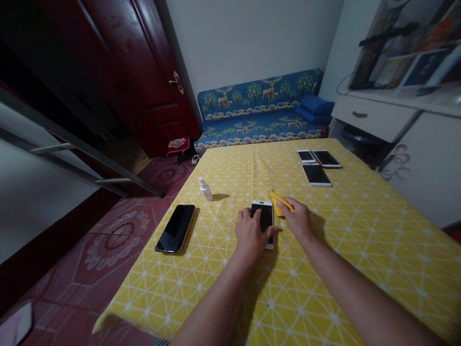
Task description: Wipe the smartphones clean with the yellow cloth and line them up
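A white smartphone (pixel 267 216) with a dark screen lies face up on the table. Over its lower half is my left hand (pixel 251 232), the thumb at the phone's right edge and the fingers along its left side and screen. Just right of the phone, my right hand (pixel 298 217) pinches a folded yellow cloth (pixel 278 204), which hangs close to the phone's upper right edge. A small white spray bottle (pixel 205 189) stands upright to the left. Nearer the table's left edge rests a larger black smartphone (pixel 175 228).
A yellow patterned tablecloth (pixel 223 288) covers the table. Three white phones lie together at the far right, one of them a wide white phone (pixel 317 175). Beyond stand a blue patterned sofa (pixel 259 122), a red door (pixel 144 62) and a white cabinet (pixel 425 163).
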### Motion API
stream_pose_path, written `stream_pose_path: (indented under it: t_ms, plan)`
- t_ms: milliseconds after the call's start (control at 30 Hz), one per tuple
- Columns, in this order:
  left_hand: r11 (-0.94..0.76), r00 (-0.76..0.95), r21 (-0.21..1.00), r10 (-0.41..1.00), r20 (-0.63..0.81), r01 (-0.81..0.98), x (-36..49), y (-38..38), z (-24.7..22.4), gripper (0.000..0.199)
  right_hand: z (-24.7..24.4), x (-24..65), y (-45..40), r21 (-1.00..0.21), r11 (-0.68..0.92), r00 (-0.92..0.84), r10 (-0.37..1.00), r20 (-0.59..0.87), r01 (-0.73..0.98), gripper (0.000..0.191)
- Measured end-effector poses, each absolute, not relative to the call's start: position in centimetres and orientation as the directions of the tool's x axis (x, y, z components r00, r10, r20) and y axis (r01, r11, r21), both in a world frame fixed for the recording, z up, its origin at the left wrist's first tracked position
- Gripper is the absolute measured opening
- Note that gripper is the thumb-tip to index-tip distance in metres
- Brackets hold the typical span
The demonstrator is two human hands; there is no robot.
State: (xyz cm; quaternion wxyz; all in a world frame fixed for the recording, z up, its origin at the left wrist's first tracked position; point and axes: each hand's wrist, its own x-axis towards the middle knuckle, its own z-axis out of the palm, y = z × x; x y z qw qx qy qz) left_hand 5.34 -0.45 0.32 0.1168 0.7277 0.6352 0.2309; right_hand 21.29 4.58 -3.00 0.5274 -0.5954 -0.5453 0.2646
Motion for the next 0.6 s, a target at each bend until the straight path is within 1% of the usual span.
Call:
stream_pose_path:
  t_ms: [133,267,333,400,600]
  plan:
    - [-0.193,0.063,0.626,0.973,0.224,0.756,3.8,0.0,-1.1,0.038,-3.1,21.3,4.4,-0.913,0.149,0.245,0.936,0.254,0.379,0.029]
    - [-0.203,-0.007,0.801,0.968,0.251,0.563,2.6,1.0,-2.6,0.018,-3.0,21.4,4.1,-0.91,0.121,0.249,0.94,0.233,0.396,0.04]
    - [-0.189,-0.072,0.881,0.967,0.243,0.434,2.4,1.5,-3.3,0.018,-2.9,21.3,3.9,-0.913,0.098,0.253,0.944,0.211,0.397,0.045]
    - [-0.176,-0.12,0.921,0.966,0.229,0.348,2.4,1.7,-3.9,0.018,-2.9,21.3,3.8,-0.914,0.096,0.255,0.944,0.209,0.395,0.048]
    - [-0.15,-0.18,0.959,0.964,0.196,0.242,2.6,1.4,-3.9,0.019,-3.0,21.4,3.5,-0.914,0.095,0.27,0.939,0.214,0.393,0.048]
